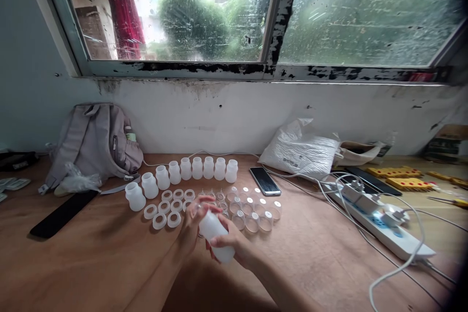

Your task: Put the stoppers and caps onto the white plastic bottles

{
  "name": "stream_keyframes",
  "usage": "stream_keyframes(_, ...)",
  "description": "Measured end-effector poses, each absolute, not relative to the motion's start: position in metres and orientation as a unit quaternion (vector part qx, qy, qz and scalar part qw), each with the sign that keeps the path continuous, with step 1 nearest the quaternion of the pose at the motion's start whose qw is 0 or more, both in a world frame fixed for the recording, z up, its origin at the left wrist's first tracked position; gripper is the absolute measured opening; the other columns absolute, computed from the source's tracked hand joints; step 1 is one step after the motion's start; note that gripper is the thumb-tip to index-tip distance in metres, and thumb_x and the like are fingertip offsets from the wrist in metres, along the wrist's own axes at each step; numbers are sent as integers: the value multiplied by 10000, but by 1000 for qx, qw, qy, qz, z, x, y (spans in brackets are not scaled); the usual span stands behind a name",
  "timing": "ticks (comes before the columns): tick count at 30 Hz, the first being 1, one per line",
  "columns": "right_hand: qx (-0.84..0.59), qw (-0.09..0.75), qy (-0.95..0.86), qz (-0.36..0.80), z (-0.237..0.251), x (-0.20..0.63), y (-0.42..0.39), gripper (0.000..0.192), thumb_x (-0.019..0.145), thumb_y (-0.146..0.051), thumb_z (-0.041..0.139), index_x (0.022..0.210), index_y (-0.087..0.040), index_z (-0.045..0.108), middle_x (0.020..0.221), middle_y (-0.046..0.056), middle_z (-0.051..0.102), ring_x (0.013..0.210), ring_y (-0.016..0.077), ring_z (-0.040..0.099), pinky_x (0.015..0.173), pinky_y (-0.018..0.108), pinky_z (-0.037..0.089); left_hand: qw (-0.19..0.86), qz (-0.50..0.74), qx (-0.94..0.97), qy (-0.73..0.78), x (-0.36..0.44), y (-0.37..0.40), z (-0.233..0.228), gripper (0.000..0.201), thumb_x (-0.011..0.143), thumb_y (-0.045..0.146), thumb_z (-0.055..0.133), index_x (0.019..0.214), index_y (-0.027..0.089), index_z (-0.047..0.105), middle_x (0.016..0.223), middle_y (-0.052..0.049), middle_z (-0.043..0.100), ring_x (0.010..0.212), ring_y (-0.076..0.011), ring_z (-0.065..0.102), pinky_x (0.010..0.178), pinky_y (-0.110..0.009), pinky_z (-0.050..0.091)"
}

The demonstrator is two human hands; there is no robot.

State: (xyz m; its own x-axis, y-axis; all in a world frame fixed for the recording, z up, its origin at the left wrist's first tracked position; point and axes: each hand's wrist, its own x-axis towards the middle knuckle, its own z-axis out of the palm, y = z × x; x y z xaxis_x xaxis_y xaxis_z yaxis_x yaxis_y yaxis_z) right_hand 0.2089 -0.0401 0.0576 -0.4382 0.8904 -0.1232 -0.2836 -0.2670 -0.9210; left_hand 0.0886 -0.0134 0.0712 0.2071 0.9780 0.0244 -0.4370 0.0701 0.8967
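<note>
Wooden table (310, 248): standing bottles (185, 168), rings (160, 227) and clear domes (251, 225) are grouped, likely for reach — above, a white bottle (214, 229) is encircled by the right hand (236, 241), left hand (192, 217) half-curled at its neck, hold unclear.

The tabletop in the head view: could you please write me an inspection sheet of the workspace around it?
Surface: brown tabletop, shadowed at the near edge.
Things in work: nine white bottles standing in a curved row; nearer, white rings and clear domed pieces in groups.
Clutter: phone, backpack, black strip, silvery bag.
Hands: right hand grips another bottle, tilted; left hand is at its far end, grip unclear.
Cables: white cables loop around a power strip with plugs in it.
Surroundings: stained wall; window with flaking frame paint.
</note>
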Motion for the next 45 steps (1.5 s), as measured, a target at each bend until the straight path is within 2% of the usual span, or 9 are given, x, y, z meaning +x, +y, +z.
stream_keyframes(4,-349,575,-417,611,61,227,-26,383,642,-327,636,961,-180,484,767,29,583,555,131,545,459,242,428,601,535,508,307,92,-1,71,359,790,467,407,942,196,586,964,-97,625,876,-224,580,760,-355,451)
stream_keyframes(8,-410,684,-386,464,64,253,-9,375,650,-359,639,957,-192,501,795,23,588,627,153,562,511,248,442,370,448,724,371,102,1,54,228,770,313,494,940,227,618,1012,-80,613,996,-246,521,892,-395,363)
stream_keyframes(13,-471,725,-323,384,60,274,3,316,649,-401,636,864,-203,517,718,-26,567,587,133,543,502,233,438,148,308,885,316,128,-9,28,484,792,162,410,1261,272,368,1325,-60,396,1216,-239,325,999,-461,208)
stream_keyframes(17,-482,726,-296,390,54,280,6,306,645,-407,637,836,-203,514,694,-33,546,554,122,524,466,224,435,86,274,905,314,139,-13,21,504,799,125,377,1286,242,326,1259,-93,457,1174,-240,372,1001,-468,180)
stream_keyframes(22,-488,710,-318,396,50,280,8,349,655,-401,634,905,-199,498,743,-16,555,588,130,537,487,229,439,117,293,887,337,132,-10,26,426,735,130,481,1149,232,486,1047,-87,555,1002,-249,469,945,-460,258)
stream_keyframes(26,-477,691,-349,417,49,274,5,476,654,-376,644,1045,-220,421,855,7,559,653,146,553,508,242,453,228,406,812,351,114,-2,38,249,720,283,578,962,226,560,998,-82,574,951,-252,496,859,-406,351)
stream_keyframes(32,-464,613,-446,458,55,260,-6,343,678,-394,609,939,-186,527,892,46,552,680,170,545,486,247,452,407,598,533,439,77,20,46,286,810,437,415,962,213,506,803,-32,595,703,-157,551,615,-252,435)
stream_keyframes(37,-468,596,-462,461,52,250,-9,264,677,-402,606,833,-203,530,764,15,546,634,171,547,449,237,434,407,621,476,472,63,30,35,346,810,489,361,846,193,537,696,-6,548,549,-121,485,459,-205,388)
stream_keyframes(45,-463,589,-470,467,46,245,-10,228,692,-383,590,801,-190,540,709,11,542,555,148,540,402,220,384,363,593,542,472,67,26,24,261,824,430,368,756,201,472,598,45,426,478,-96,413,446,-195,351)
